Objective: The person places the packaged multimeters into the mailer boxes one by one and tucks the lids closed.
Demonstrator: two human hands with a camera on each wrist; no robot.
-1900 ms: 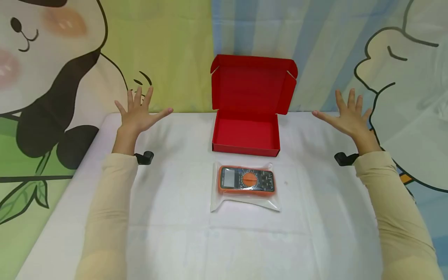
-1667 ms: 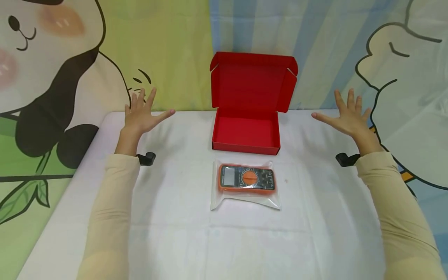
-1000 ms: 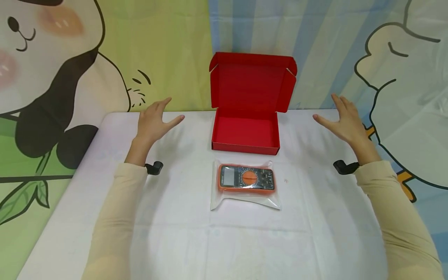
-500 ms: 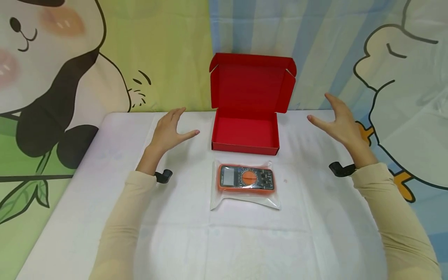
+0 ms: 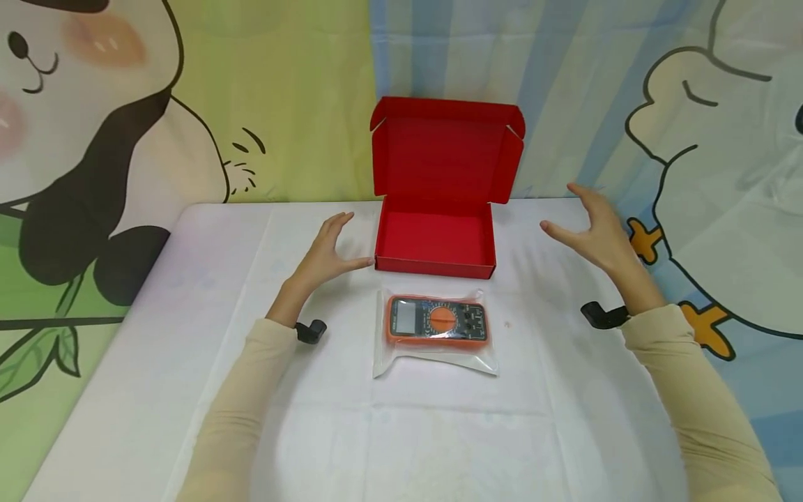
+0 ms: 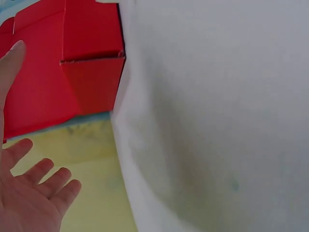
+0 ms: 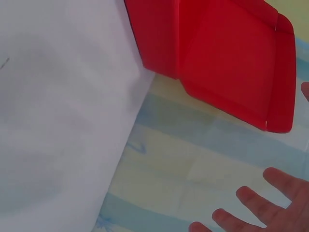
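Observation:
A red cardboard box [image 5: 436,268] stands at the table's back edge, its lid [image 5: 448,157] raised and nothing inside. In front of it lies an orange and black multimeter [image 5: 437,321] in a clear plastic bag [image 5: 433,362]. My left hand [image 5: 321,259] is just left of the box, fingers spread, the thumb tip by the box's front left corner; contact cannot be told. Holding nothing, my right hand [image 5: 601,236] hovers right of the box with thumb and fingers apart. Both wrist views show part of the box near loosely spread fingers.
A white cloth covers the table [image 5: 452,439]. Behind it hangs a printed curtain [image 5: 301,104] with cartoon animals. Each wrist carries a small black camera mount, one on the left [image 5: 311,332] and one on the right [image 5: 603,316].
My left hand has moved right and nearer, up to the box's left side. The right hand has come slightly left and nearer. Box and multimeter have stayed in place on the table.

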